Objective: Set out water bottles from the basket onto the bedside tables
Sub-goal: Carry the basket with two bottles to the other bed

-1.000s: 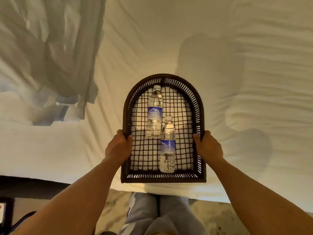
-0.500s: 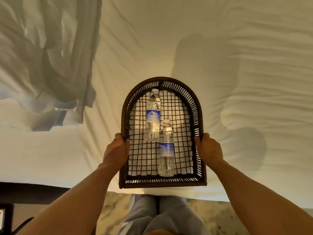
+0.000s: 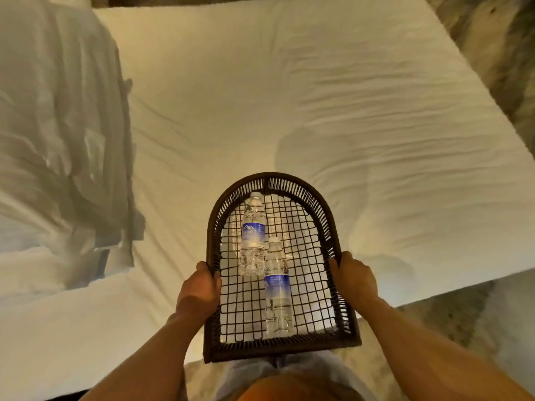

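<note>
Head view: a dark woven basket [image 3: 341, 328] sits low in the centre of the frame, held over the near edge of a white bed [image 3: 289, 96]. The left hand [image 3: 199, 287] is clamped on its left rim, the right hand [image 3: 354, 280] on its right rim. Two water bottles lie inside, caps toward the top of the frame: the far bottle [image 3: 253, 233] upper left, the near bottle [image 3: 278, 290] beside it, apparently touching. No bench is in sight. This looks like the carrying step; next, the basket needs taking to a bedside bench and one hand freeing for a bottle.
</note>
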